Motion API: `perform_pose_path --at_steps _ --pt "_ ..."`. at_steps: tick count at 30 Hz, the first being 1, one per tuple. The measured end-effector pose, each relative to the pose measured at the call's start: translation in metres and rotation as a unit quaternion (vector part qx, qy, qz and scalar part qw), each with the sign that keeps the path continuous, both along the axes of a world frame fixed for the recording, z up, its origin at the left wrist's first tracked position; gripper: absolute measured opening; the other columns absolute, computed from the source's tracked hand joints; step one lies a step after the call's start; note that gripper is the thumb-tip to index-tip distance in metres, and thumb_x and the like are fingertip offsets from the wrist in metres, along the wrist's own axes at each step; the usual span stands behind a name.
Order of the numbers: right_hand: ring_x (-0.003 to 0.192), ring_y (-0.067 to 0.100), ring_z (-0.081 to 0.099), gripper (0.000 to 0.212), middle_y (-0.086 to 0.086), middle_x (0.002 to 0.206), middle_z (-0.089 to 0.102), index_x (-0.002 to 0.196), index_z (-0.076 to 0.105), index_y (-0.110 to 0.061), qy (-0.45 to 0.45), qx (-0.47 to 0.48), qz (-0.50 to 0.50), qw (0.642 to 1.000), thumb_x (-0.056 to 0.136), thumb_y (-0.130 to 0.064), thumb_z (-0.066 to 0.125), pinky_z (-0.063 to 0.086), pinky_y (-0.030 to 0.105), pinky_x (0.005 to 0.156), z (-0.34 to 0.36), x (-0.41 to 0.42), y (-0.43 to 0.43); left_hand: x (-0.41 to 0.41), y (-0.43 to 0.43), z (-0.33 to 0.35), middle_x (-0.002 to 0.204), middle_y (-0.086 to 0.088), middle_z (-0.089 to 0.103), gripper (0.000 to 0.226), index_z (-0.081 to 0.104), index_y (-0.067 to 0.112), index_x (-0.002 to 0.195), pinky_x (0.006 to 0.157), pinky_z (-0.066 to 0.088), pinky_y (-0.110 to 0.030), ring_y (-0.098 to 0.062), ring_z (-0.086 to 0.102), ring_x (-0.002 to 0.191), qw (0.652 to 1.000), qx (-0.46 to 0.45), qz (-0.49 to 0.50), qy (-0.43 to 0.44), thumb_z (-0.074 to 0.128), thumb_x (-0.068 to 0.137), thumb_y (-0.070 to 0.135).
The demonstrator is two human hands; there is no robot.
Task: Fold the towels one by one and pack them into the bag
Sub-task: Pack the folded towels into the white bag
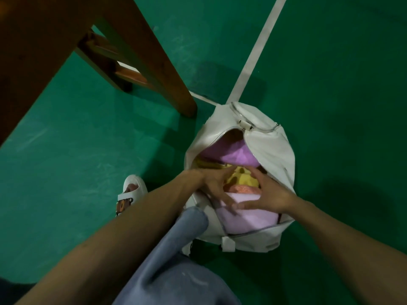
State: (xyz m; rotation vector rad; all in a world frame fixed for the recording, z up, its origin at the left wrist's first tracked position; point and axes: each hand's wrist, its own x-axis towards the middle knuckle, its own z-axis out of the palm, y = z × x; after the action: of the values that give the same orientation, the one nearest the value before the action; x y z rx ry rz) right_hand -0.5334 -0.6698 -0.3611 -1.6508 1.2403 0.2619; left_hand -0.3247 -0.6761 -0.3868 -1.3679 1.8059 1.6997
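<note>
A white zippered bag stands open on the green floor. Inside it lie folded towels: a purple towel at the far end, a yellow towel in the middle, an orange-pink towel below it, and a pale pink towel nearest me. My left hand and my right hand are both in the bag's mouth with fingers spread. Their fingertips press on the pale pink towel, and the thumbs and forefingers frame the yellow one.
Brown wooden furniture legs stand on the floor left of the bag. A white line runs across the green floor behind it. My knee in blue jeans touches the bag's near left side, and a foot in a white slipper is further left.
</note>
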Motion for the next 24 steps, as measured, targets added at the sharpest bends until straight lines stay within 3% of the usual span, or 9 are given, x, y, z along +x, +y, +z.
perform_pose_path --at_steps 2,5,8,9,12,17,19,22,24 --pt "0.116 0.009 0.05 0.117 -0.022 0.122 0.047 0.149 0.024 -0.034 -0.045 0.029 -0.066 0.996 0.054 -0.057 0.088 0.042 0.016 0.092 0.008 0.0 -0.002 0.003 -0.001 0.009 0.156 0.0 0.027 0.131 -0.006 0.032 0.153 0.114 0.03 -0.034 -0.022 0.034 0.139 0.997 -0.014 0.066 0.024 0.085 0.061 0.05" --pt "0.118 0.012 0.053 0.124 -0.011 0.131 0.048 0.146 0.032 -0.035 -0.086 0.044 -0.147 0.984 0.04 -0.079 0.08 0.046 0.032 0.101 0.025 0.003 -0.006 0.011 -0.004 0.03 0.153 -0.002 0.03 0.115 0.003 0.031 0.153 0.114 0.032 -0.038 -0.023 0.036 0.137 0.986 -0.029 0.155 0.06 0.083 0.07 0.04" --pt "0.109 0.01 0.059 0.077 0.002 0.127 0.058 0.124 0.046 -0.035 -0.13 0.081 -0.202 0.967 0.058 -0.06 0.075 0.051 0.028 0.092 0.057 0.009 -0.012 0.021 -0.008 0.064 0.149 -0.005 0.037 0.101 0.017 0.026 0.153 0.11 0.039 -0.04 -0.025 0.041 0.133 0.965 -0.023 0.24 0.106 0.081 0.075 0.032" --pt "0.113 0.013 0.058 0.076 0.002 0.127 0.058 0.122 0.049 -0.035 -0.136 0.066 -0.215 0.965 0.056 -0.064 0.074 0.05 0.031 0.095 0.066 0.012 -0.015 0.023 -0.008 0.076 0.147 -0.006 0.04 0.1 0.022 0.025 0.151 0.108 0.041 -0.04 -0.024 0.044 0.131 0.956 -0.03 0.268 0.118 0.083 0.072 0.035" --pt "0.124 0.017 0.049 0.108 0.0 0.13 0.055 0.129 0.053 -0.027 -0.156 -0.036 -0.233 0.959 0.041 -0.087 0.069 0.041 0.036 0.106 0.108 0.028 -0.026 0.033 -0.012 0.132 0.142 -0.006 0.044 0.093 0.033 0.025 0.146 0.101 0.048 -0.037 -0.021 0.054 0.121 0.931 -0.06 0.327 0.151 0.083 0.068 0.035" --pt "0.119 0.009 0.044 0.065 0.003 0.134 0.052 0.129 0.054 -0.016 -0.226 -0.165 -0.26 0.924 0.076 -0.047 0.075 0.035 0.027 0.099 0.199 0.066 -0.038 0.052 -0.017 0.251 0.135 -0.005 0.051 0.098 0.04 0.027 0.14 0.087 0.052 -0.033 -0.018 0.06 0.11 0.899 -0.163 0.365 0.179 0.081 0.054 0.049" --pt "0.117 0.012 0.045 0.059 0.003 0.132 0.053 0.125 0.054 -0.017 -0.243 -0.216 -0.272 0.906 0.078 -0.045 0.076 0.038 0.031 0.1 0.233 0.083 -0.043 0.066 -0.017 0.297 0.134 -0.007 0.052 0.088 0.042 0.025 0.139 0.086 0.052 -0.032 -0.015 0.06 0.106 0.888 -0.209 0.37 0.176 0.083 0.063 0.041" --pt "0.119 0.019 0.05 0.051 0.002 0.127 0.056 0.117 0.056 -0.019 -0.282 -0.293 -0.283 0.869 0.077 -0.043 0.078 0.042 0.04 0.103 0.29 0.113 -0.043 0.096 -0.009 0.371 0.137 -0.008 0.05 0.072 0.04 0.022 0.141 0.099 0.049 -0.039 -0.019 0.057 0.116 0.867 -0.271 0.382 0.171 0.076 0.079 0.028" --pt "0.118 0.019 0.05 0.048 0.002 0.126 0.057 0.112 0.055 -0.023 -0.303 -0.324 -0.28 0.852 0.077 -0.043 0.079 0.043 0.041 0.102 0.317 0.136 -0.041 0.118 -0.004 0.406 0.136 -0.008 0.05 0.064 0.039 0.021 0.14 0.1 0.049 -0.042 -0.02 0.057 0.117 0.853 -0.3 0.392 0.172 0.07 0.084 0.025"
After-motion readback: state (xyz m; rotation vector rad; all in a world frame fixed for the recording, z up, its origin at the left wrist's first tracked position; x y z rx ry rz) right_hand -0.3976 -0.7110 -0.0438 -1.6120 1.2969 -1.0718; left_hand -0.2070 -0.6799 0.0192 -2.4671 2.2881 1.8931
